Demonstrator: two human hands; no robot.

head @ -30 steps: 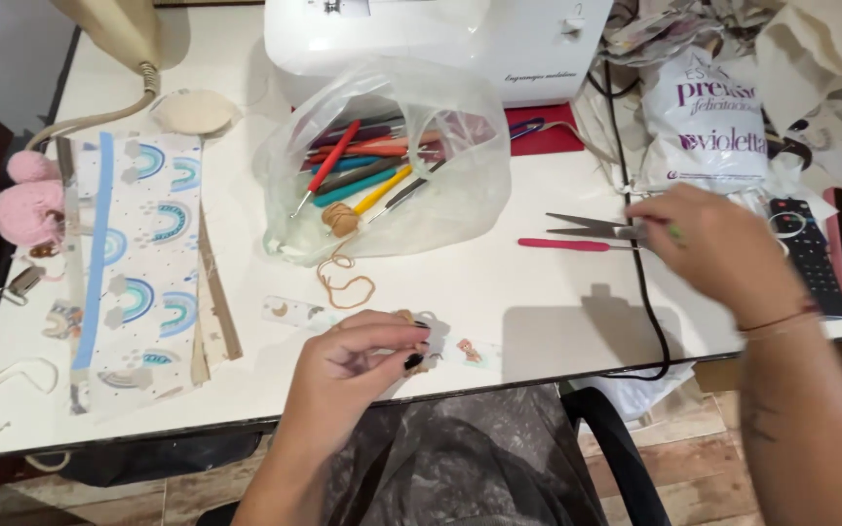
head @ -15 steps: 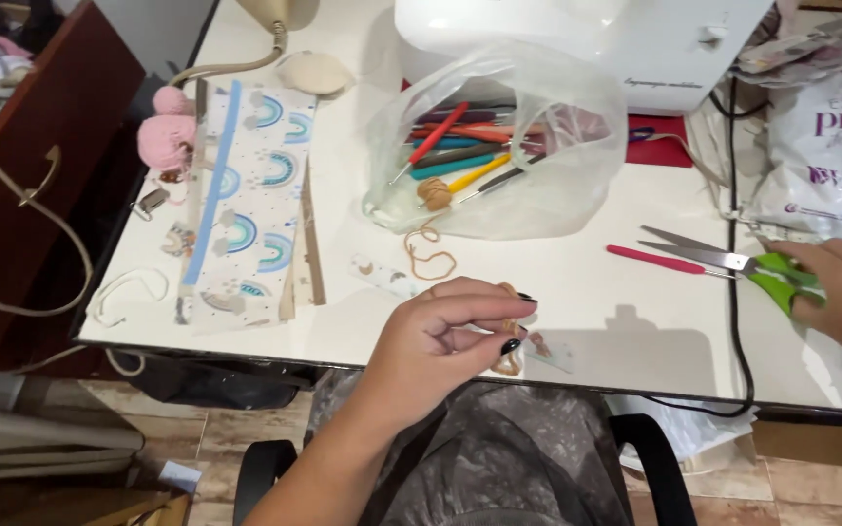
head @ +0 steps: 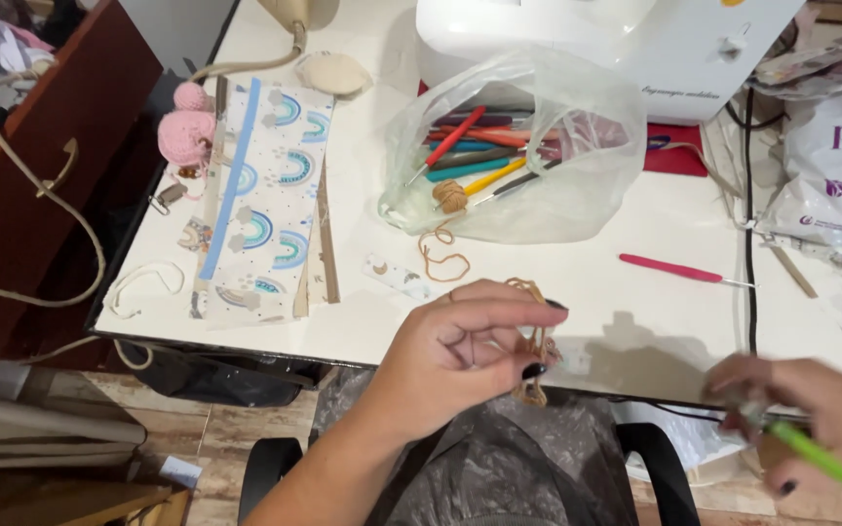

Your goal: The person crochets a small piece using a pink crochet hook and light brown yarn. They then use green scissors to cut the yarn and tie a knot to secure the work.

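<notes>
I saw my left hand [head: 460,356] pinching a small brown yarn piece [head: 535,341] at the front edge of the white table [head: 635,234], while my right hand [head: 811,419] was low and to the right, closed around what looked like green-handled scissors [head: 821,458], though that part was blurry. The yarn piece was thin, looped and tan, hanging from my fingertips. Behind it lay a pink crochet hook [head: 679,270] and a clear bag of hooks [head: 518,156], with nothing blocking the hands.
</notes>
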